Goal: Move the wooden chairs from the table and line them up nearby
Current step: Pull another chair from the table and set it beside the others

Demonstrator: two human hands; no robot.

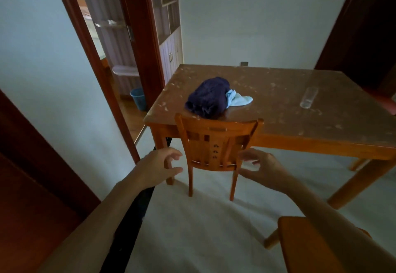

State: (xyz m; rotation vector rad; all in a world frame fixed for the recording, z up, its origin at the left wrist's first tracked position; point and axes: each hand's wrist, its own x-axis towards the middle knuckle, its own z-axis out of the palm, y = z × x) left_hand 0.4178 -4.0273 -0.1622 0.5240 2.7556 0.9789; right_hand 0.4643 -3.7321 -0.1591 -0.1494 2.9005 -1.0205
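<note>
The wooden chair [216,144] is tucked under the table [300,127] at 12 o'clock. Left hand [159,166] and right hand [262,168] are spread wide, nothing gripped yet. If it's yanked crooked, a leg could get caught on the table leg [160,144] at 10 o'clock.

Table [278,122]: dark cloth [207,98], blue rag [237,99], glass [308,98].

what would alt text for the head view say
Two bare hands, left hand and right hand, reach open toward the orange wooden slat-back chair tucked at a worn brown wooden table holding a dark purple cloth bundle and clear drinking glass.
</note>
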